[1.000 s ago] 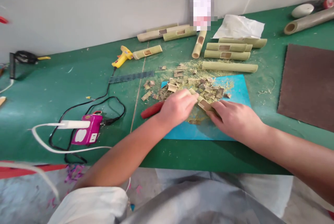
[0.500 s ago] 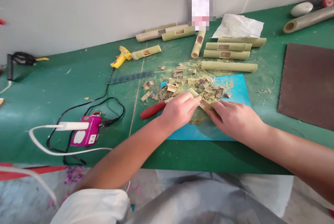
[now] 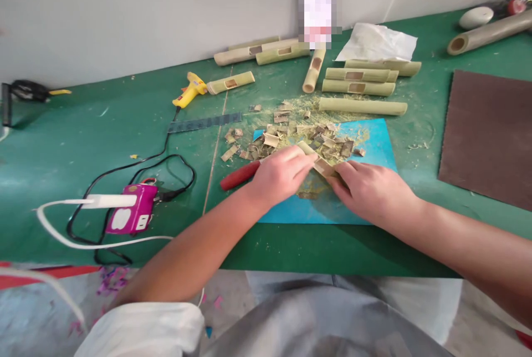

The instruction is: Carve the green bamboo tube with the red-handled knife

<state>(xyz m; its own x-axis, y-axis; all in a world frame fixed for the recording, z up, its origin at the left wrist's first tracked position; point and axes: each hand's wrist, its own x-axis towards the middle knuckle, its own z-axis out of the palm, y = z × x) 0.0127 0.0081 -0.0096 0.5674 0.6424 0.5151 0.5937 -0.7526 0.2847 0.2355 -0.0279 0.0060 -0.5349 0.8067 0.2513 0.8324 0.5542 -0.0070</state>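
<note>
A short bamboo tube point(image 3: 323, 167) with a rectangular opening cut in its side lies slantwise over the blue board point(image 3: 274, 214). My left hand point(image 3: 283, 174) is closed on its far left end. My right hand point(image 3: 372, 186) is closed round the near right end, its thumb and fingers by the opening. Beside my left hand sticks out a red handle point(image 3: 240, 175); the rest of that tool is mostly hidden. Cut bamboo chips point(image 3: 272, 139) and shavings are heaped just beyond both hands.
Several bamboo tubes point(image 3: 358, 88) lie at the back, with white paper point(image 3: 374, 41) over one. A yellow glue gun point(image 3: 191, 90) is at left, near a dark strip point(image 3: 205, 122). A purple power adapter point(image 3: 133, 208) with cables stands front left. A brown sheet point(image 3: 490, 135) lies right.
The whole view has shifted slightly, so things appear a little further left. Both hands keep their hold on the bamboo tube, with hardly any visible movement.
</note>
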